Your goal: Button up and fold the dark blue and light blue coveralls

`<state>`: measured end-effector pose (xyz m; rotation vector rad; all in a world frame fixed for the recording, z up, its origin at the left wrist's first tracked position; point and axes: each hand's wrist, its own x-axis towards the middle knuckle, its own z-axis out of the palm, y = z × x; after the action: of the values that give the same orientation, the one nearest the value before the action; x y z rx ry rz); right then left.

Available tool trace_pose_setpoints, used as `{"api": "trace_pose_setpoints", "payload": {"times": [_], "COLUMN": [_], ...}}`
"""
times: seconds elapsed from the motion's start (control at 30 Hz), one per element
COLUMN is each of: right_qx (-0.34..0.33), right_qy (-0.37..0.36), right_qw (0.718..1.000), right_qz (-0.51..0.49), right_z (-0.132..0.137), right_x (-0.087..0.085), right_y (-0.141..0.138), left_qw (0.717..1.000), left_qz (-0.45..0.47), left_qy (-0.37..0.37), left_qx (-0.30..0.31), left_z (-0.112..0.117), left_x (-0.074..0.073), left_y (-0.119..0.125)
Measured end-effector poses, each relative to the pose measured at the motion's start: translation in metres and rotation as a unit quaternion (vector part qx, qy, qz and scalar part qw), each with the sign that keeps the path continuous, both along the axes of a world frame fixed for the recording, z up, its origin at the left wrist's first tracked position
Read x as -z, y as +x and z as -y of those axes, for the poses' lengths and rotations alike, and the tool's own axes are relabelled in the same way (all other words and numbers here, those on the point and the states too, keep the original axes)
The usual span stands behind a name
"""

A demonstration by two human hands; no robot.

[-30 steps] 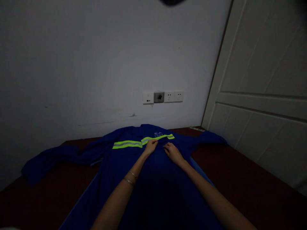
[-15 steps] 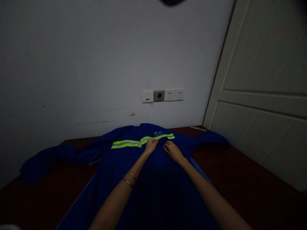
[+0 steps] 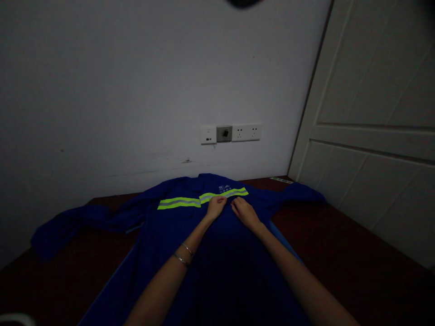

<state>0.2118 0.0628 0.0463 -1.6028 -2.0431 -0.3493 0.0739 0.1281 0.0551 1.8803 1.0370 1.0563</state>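
Note:
A blue work jacket (image 3: 176,226) lies spread out, sleeves to both sides, with a yellow-green and grey reflective stripe (image 3: 180,203) across its chest and small pale lettering above it. My left hand (image 3: 216,207), with two bracelets on its wrist, is closed in a pinch on the cloth just below the stripe. Close beside it on the right, my right hand (image 3: 243,212) has bent fingers pressed together on the same cloth. A narrow gap separates the two hands. What lies under the fingertips is too dark to make out.
The jacket rests on a dark red-brown tabletop (image 3: 340,253) against a pale wall (image 3: 136,90) with a row of sockets (image 3: 246,132). A white panelled door (image 3: 367,181) stands at the right. Part of a white curved object (image 3: 16,318) shows at the bottom left.
My left hand has shifted slightly right, towards my right hand. More of the stripe shows above and between the hands, lying flatter. The white curved object shows more at the bottom left.

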Motion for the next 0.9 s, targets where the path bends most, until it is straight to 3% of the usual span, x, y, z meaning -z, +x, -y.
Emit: {"api": "trace_pose_setpoints", "payload": {"times": [0.37, 0.63, 0.9], "right_qx": [0.017, 0.033, 0.030], "right_qy": [-0.025, -0.035, -0.025], "right_qw": [0.999, 0.999, 0.999], "right_qz": [-0.020, -0.024, -0.016], "right_z": [0.004, 0.005, 0.005], "right_x": [-0.007, -0.008, -0.008], "right_y": [-0.006, -0.008, -0.008], "left_qw": [1.000, 1.000, 0.982], "left_qz": [0.021, -0.016, 0.066], "left_qy": [-0.007, -0.002, -0.170], "left_qx": [0.002, 0.025, 0.054], "left_z": [0.004, -0.005, -0.012], "left_x": [0.000, 0.000, 0.002], "left_y": [0.001, -0.004, -0.008]}}
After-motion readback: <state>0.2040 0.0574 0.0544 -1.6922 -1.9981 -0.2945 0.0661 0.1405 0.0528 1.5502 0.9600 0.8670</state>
